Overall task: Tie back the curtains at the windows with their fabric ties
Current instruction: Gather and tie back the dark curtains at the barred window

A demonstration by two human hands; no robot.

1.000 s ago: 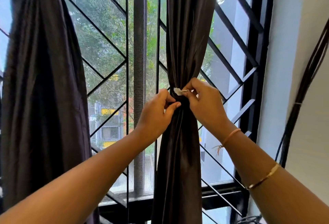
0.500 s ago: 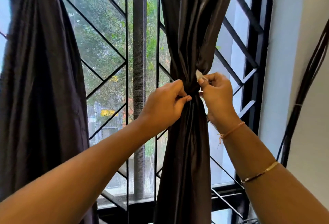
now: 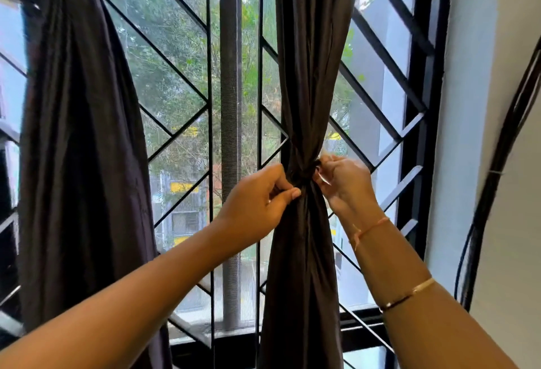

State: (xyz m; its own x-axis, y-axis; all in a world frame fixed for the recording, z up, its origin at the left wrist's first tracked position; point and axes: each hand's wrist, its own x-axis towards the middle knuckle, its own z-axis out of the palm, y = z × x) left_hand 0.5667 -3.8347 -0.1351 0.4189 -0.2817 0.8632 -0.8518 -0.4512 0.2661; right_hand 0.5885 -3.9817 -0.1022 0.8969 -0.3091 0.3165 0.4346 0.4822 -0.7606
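A dark brown curtain [image 3: 304, 81] hangs in front of the right window pane, cinched at its waist by a dark fabric tie [image 3: 304, 171]. My left hand [image 3: 257, 201] pinches the tie's left end against the bunched cloth. My right hand [image 3: 344, 182] grips the tie's right end just beside the knot; its fingers are blurred. A second dark curtain [image 3: 79, 140] hangs gathered at the left, and no tie shows on it.
Black window grille bars [image 3: 175, 61] run diagonally behind both curtains, with a vertical post [image 3: 229, 105] between the panes. A pale wall [image 3: 474, 105] stands at the right with a bundle of dark cables [image 3: 491, 193] running down it.
The cinched waist of the right curtain has shifted right and tightened. My right hand moved to the knot's right side, and the small white tag it held no longer shows.
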